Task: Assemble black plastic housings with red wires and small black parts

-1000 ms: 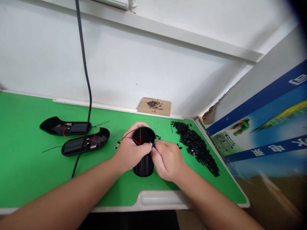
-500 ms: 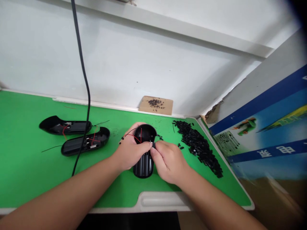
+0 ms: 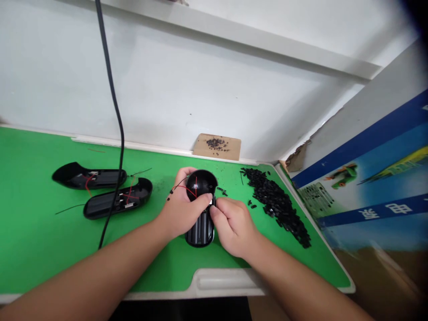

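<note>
Shell (image 3: 199,232), at the table's (image 3: 160,272) front middle, between the hands; long axis runs from the person toward the wall (image 3: 160,89), rounded hollow farthest. Left hand (image 3: 179,210) grasps its left side, thumb across the middle. Right hand (image 3: 234,225), fingers curled, meets the right rim, equally near; whether it pinches anything cannot be told. Pile (image 3: 277,207) lies rightward, well apart.

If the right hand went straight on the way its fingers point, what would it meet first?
Most likely the near side rim of the black shell, with the left hand just beyond; the right hand's exact depth is unclear.
</note>
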`<control>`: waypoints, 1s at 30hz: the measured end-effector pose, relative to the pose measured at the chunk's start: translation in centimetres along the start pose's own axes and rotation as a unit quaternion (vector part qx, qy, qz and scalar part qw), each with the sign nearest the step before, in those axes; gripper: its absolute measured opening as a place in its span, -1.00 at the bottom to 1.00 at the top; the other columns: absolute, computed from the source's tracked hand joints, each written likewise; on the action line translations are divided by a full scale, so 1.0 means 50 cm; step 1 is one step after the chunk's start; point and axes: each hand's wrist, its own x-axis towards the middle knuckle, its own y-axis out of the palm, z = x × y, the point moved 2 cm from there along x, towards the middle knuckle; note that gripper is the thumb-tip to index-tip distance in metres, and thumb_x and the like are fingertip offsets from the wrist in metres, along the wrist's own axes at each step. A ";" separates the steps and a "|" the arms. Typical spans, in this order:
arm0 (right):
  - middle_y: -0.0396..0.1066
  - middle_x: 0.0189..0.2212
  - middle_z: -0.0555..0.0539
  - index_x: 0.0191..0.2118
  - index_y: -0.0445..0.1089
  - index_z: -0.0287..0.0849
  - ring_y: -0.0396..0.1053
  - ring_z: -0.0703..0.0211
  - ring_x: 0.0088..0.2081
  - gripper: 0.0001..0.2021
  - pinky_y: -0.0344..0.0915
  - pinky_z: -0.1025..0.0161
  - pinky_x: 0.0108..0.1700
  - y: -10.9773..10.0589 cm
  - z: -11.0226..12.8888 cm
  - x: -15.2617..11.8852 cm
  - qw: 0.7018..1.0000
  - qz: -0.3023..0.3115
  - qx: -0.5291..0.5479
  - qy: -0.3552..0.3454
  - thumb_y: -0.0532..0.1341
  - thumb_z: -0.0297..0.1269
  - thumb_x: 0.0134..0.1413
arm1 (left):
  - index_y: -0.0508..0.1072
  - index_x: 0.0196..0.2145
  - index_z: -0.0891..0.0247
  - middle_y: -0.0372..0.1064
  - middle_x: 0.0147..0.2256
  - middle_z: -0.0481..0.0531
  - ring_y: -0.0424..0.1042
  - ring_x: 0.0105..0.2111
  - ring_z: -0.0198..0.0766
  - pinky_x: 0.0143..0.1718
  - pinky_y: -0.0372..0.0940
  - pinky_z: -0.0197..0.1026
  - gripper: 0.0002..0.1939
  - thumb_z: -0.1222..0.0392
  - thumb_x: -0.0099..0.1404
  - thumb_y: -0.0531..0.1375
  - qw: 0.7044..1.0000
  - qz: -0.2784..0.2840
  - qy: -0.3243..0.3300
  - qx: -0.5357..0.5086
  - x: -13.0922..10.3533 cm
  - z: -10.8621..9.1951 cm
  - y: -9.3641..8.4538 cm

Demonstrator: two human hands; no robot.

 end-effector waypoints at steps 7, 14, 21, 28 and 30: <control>-0.04 -0.67 0.10 -0.58 -0.07 -0.09 -0.02 0.32 -0.61 -0.68 -0.07 0.26 -0.52 0.000 0.008 -0.001 1.000 -0.021 0.000 -0.016 0.01 -0.41 0.17 | 0.27 -0.14 0.19 0.32 -0.30 -0.10 0.36 -0.31 -0.27 -0.17 0.23 -0.20 -0.52 0.33 -0.03 0.31 0.999 0.001 0.017 0.032 0.001 -0.009 0.000; -0.04 -0.66 0.09 -0.57 -0.07 -0.08 -0.02 0.30 -0.61 -0.69 -0.09 0.23 -0.51 -0.002 0.009 -0.006 0.998 -0.042 -0.017 -0.037 0.00 -0.42 0.16 | 0.28 -0.18 0.23 0.26 -0.34 -0.09 0.30 -0.34 -0.28 -0.24 0.24 -0.21 -0.61 0.31 0.01 0.27 1.000 0.022 0.014 0.012 -0.005 -0.012 0.010; -0.01 -0.66 0.08 -0.57 -0.06 -0.07 -0.01 0.29 -0.62 -0.69 -0.08 0.24 -0.52 -0.010 0.013 -0.008 0.996 -0.048 -0.034 -0.072 0.00 -0.45 0.15 | 0.28 -0.18 0.22 0.24 -0.34 -0.09 0.28 -0.35 -0.29 -0.26 0.25 -0.22 -0.62 0.34 0.03 0.26 0.999 0.037 0.017 0.004 -0.017 -0.015 0.014; 0.02 -0.67 0.06 -0.55 -0.04 -0.06 -0.03 0.27 -0.62 -0.73 -0.07 0.22 -0.54 -0.007 0.007 -0.013 0.990 -0.046 -0.042 -0.128 -0.02 -0.47 0.11 | 0.26 -0.16 0.22 0.22 -0.35 -0.11 0.26 -0.35 -0.31 -0.26 0.25 -0.23 -0.61 0.34 0.03 0.25 0.999 0.042 -0.003 -0.010 -0.027 -0.010 0.018; 0.02 -0.67 0.06 -0.55 -0.04 -0.06 -0.02 0.26 -0.62 -0.73 -0.06 0.22 -0.53 -0.005 0.005 -0.014 0.990 -0.044 -0.035 -0.133 -0.02 -0.48 0.11 | 0.26 -0.16 0.22 0.23 -0.35 -0.11 0.26 -0.36 -0.31 -0.27 0.25 -0.22 -0.60 0.33 0.03 0.24 0.999 0.040 -0.006 -0.015 -0.031 -0.009 0.020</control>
